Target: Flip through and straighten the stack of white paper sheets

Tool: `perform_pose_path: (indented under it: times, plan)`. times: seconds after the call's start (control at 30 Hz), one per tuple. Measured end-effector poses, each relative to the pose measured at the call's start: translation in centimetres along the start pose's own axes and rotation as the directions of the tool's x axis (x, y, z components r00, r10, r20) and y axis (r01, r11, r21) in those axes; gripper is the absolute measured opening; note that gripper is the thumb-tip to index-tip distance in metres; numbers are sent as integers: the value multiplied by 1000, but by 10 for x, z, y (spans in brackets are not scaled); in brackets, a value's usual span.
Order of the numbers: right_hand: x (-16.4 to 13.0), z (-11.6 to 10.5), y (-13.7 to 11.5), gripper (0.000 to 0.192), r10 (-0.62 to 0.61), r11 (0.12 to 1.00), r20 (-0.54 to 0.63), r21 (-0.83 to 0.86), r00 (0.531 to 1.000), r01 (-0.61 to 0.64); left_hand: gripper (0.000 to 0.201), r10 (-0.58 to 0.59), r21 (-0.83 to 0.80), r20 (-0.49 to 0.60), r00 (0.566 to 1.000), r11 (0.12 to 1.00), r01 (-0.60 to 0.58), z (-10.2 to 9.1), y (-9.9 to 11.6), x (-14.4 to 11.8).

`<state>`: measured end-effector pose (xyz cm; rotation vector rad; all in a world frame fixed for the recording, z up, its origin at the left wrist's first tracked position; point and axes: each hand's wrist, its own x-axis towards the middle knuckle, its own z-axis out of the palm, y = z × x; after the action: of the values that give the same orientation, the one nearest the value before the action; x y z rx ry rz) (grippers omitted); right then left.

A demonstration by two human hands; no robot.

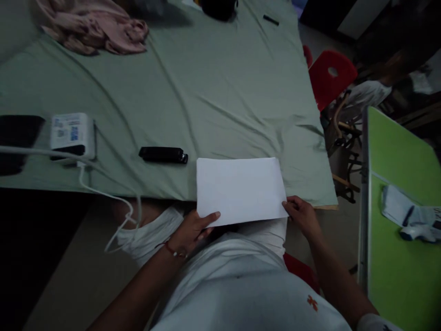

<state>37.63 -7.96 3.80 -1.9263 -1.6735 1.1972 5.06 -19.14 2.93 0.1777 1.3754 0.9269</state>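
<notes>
White paper [241, 188], blank on top, lies partly on the cloth-covered table and juts over its front edge towards me. I cannot tell whether it is one sheet or several. At its near left corner my left hand [196, 227] grips it, thumb on top and fingers beneath. My right hand [300, 214] pinches the near right corner between thumb and fingers. Left of the paper, a black stapler [163, 155] rests on the cloth, apart from both hands.
A white box-like device [73, 135] with a white cable [117, 197] sits on the left of the green tablecloth [234, 115]. Pink cloth [103, 30] lies at the far left. To the right stand a red chair [330, 76] and a green table [396, 165].
</notes>
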Motion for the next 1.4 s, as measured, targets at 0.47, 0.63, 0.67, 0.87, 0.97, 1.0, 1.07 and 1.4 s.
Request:
perform_pose_path:
  times: [0.47,0.63,0.67,0.87,0.97,1.0,1.07,1.4]
  plan:
    - [96,14,-98,36,-554,511,315,-603,771,613,58,-29,121,-33,999,992,33,-7,-8,7]
    - [125,10,-105,43,-489,418,428,-651,761,634,54,-28,166,-22,999,986,31,-10,-11,13]
    - [128,6,-104,45,-476,411,428,-664,768,625,54,-33,163,-30,999,986,37,-10,-12,14]
    - [132,-15,-97,48,-413,435,383,-714,826,548,48,-23,196,-20,1000,980,26,-13,-10,13]
    - [133,-19,-94,51,-391,478,356,-709,849,518,48,-17,222,-11,1000,975,19,-14,-10,14]
    - [134,-20,-94,51,-383,493,343,-709,858,504,49,-14,221,-11,1000,975,16,-14,-11,14]
    - [137,-20,-92,49,-369,517,319,-710,873,478,50,-2,212,-16,1000,977,6,-14,-12,16]
    - [143,-19,-89,44,-347,626,299,-632,889,457,48,15,241,-31,999,971,-7,-14,-15,18]
